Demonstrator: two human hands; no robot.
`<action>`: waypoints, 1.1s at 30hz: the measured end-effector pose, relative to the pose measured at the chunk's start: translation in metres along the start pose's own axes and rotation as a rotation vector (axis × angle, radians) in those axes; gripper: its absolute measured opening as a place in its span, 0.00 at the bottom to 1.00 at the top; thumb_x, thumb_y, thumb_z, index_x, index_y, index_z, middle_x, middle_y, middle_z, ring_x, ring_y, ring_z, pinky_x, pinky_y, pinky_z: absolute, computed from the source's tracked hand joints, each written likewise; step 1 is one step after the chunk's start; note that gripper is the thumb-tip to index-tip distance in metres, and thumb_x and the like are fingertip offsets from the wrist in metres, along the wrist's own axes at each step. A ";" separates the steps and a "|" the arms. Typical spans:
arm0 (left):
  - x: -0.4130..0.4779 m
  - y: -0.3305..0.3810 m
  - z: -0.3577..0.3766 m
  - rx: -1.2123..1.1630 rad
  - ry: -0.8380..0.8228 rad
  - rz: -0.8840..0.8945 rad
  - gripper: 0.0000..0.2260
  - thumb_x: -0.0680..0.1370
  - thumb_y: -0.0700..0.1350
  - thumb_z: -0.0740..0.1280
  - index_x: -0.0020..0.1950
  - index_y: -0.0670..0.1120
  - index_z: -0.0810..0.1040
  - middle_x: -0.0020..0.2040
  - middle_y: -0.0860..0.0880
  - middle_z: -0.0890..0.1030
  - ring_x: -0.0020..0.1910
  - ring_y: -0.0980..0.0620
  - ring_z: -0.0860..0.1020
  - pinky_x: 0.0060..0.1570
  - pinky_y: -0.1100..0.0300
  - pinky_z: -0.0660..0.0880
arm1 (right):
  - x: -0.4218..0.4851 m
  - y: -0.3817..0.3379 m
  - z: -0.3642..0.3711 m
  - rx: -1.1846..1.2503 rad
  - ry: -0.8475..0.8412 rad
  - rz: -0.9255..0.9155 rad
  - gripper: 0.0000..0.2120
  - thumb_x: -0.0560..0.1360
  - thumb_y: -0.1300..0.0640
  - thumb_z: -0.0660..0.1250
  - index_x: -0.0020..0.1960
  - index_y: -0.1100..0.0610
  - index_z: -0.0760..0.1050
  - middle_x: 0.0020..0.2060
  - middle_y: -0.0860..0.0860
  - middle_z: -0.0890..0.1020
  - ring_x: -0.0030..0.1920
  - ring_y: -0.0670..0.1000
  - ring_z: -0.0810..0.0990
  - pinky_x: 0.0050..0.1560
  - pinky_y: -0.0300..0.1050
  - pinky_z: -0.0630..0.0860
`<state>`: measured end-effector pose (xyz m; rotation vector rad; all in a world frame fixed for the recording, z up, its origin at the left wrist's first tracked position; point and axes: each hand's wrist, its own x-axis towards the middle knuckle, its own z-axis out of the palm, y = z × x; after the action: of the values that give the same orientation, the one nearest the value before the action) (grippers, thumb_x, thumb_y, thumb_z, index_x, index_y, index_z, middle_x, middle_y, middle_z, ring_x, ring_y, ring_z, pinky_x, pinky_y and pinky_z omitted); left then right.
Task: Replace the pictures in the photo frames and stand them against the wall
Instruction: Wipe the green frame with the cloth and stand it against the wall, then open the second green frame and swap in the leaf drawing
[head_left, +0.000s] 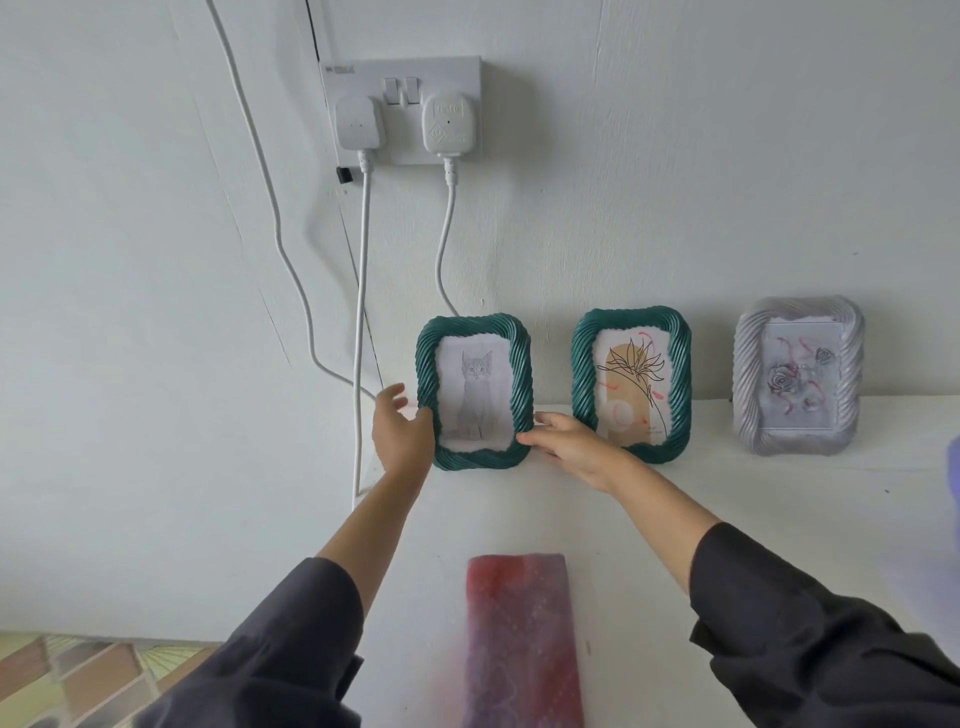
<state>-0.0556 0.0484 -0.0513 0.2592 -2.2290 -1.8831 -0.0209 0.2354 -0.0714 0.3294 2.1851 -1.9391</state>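
Three ribbed frames stand upright against the wall. The left green frame (474, 392) shows a kitten drawing. The middle green frame (631, 383) shows a flower sketch; the lilac frame (798, 375) shows roses.

I am facing a white table (675, 545) running up to the wall. Three frames are standing on it along the back edge: a green cat frame (522, 395) at the left, a green flower frame (584, 384) just beside it, and a grey rose frame (748, 374) further right, apart from the pair. A red-purple patterned sheet (519, 639) is lying flat nearer me.
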 end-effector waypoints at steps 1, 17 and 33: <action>-0.005 0.004 0.002 0.024 0.085 0.088 0.19 0.75 0.35 0.62 0.65 0.45 0.69 0.61 0.47 0.75 0.56 0.48 0.74 0.45 0.62 0.71 | -0.007 -0.002 -0.005 -0.013 0.016 0.033 0.31 0.73 0.58 0.69 0.72 0.62 0.61 0.65 0.53 0.72 0.66 0.51 0.71 0.69 0.43 0.65; -0.076 0.037 0.112 0.431 -0.672 0.416 0.40 0.72 0.31 0.64 0.75 0.55 0.48 0.75 0.41 0.49 0.75 0.40 0.48 0.73 0.42 0.52 | -0.074 -0.019 -0.129 -0.258 0.572 -0.283 0.32 0.71 0.64 0.70 0.70 0.49 0.64 0.67 0.58 0.66 0.67 0.57 0.67 0.65 0.51 0.67; -0.085 0.039 0.109 0.243 -0.694 0.250 0.32 0.72 0.24 0.59 0.69 0.53 0.65 0.43 0.48 0.72 0.40 0.46 0.75 0.40 0.51 0.78 | -0.090 0.016 -0.138 -0.256 0.488 -0.356 0.33 0.73 0.72 0.63 0.71 0.46 0.64 0.51 0.54 0.73 0.39 0.45 0.73 0.37 0.32 0.73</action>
<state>-0.0037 0.1815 -0.0348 -0.7163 -2.7439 -1.7316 0.0697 0.3714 -0.0434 0.4316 2.9489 -1.8527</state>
